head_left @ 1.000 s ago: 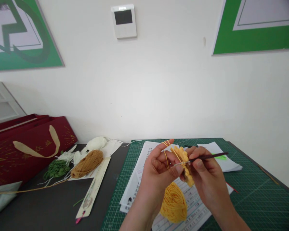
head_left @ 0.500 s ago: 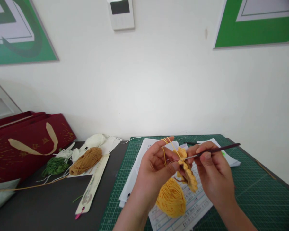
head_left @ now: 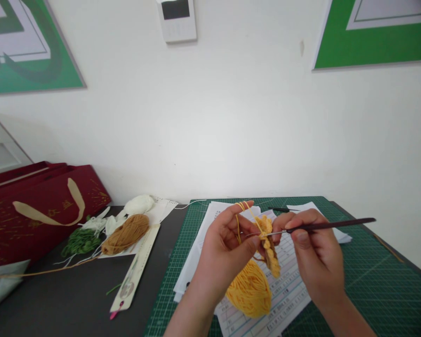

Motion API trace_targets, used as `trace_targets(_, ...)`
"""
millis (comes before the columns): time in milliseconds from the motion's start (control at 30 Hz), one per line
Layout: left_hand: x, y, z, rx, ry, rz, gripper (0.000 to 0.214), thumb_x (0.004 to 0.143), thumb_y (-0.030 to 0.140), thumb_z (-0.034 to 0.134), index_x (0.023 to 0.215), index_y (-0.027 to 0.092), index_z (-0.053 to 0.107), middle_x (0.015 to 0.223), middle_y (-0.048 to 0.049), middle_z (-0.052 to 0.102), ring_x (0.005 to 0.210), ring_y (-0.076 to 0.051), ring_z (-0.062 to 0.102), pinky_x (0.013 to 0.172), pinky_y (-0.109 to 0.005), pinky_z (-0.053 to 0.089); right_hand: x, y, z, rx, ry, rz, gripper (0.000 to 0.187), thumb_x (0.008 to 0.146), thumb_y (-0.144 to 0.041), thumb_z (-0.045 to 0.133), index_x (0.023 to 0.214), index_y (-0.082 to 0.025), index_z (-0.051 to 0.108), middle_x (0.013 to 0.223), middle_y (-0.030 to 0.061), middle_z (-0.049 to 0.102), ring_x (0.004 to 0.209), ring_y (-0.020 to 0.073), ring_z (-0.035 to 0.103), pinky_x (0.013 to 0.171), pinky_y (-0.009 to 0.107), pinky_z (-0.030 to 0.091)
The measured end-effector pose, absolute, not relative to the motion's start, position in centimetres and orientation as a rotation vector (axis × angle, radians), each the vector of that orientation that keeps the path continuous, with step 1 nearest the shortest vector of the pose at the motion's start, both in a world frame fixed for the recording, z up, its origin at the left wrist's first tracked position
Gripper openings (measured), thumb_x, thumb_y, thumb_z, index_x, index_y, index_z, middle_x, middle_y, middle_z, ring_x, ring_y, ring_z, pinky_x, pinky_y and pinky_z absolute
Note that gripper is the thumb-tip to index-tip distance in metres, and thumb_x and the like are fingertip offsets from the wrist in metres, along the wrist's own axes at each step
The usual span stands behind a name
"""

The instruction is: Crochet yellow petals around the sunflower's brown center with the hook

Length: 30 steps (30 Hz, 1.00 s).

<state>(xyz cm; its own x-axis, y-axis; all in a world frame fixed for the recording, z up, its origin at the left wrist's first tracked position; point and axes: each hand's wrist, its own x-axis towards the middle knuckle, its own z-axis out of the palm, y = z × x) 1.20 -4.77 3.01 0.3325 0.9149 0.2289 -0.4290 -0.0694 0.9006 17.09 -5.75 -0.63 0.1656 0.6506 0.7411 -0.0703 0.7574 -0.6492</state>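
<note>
The left hand (head_left: pixel 224 248) pinches a yellow crocheted piece (head_left: pixel 268 245), with yarn looped over its fingers, above a yellow yarn ball (head_left: pixel 249 290) on printed papers (head_left: pixel 287 285). The right hand (head_left: pixel 315 248) pinches a crochet hook (head_left: pixel 330 226), now lying flatter and reaching farther right than before, its tip at the piece. Beyond lies a green cutting mat (head_left: pixel 372 285).

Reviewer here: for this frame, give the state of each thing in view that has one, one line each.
left hand: holding the crochet piece, yarn looped over it
right hand: gripping the hook
yellow crochet piece: partly made, hanging from the left hand
crochet hook: tip at the piece
yellow yarn ball: resting on papers
tan yarn ball: wound, untouched
red gift bag: lying flat
</note>
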Motion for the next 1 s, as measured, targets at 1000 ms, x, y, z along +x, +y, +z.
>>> trace_targets(1000, 2.1, -3.6, 0.8, 0.923, 0.570, 1.299, 0.053, 0.061, 0.018, 0.094, 0.111, 0.016, 0.075, 0.072, -0.0008, 0.069, 0.061, -0.011, 0.062, 0.062, -0.025, 0.050, 17.3, -5.0, -0.9, -0.589, -1.742, -0.319, 0.025, 0.088, -0.005, 0.058, 0.107, -0.020, 0.063, 0.089, 0.0064, 0.074, 0.080, 0.0190, 0.071, 0.072, 0.034, 0.062)
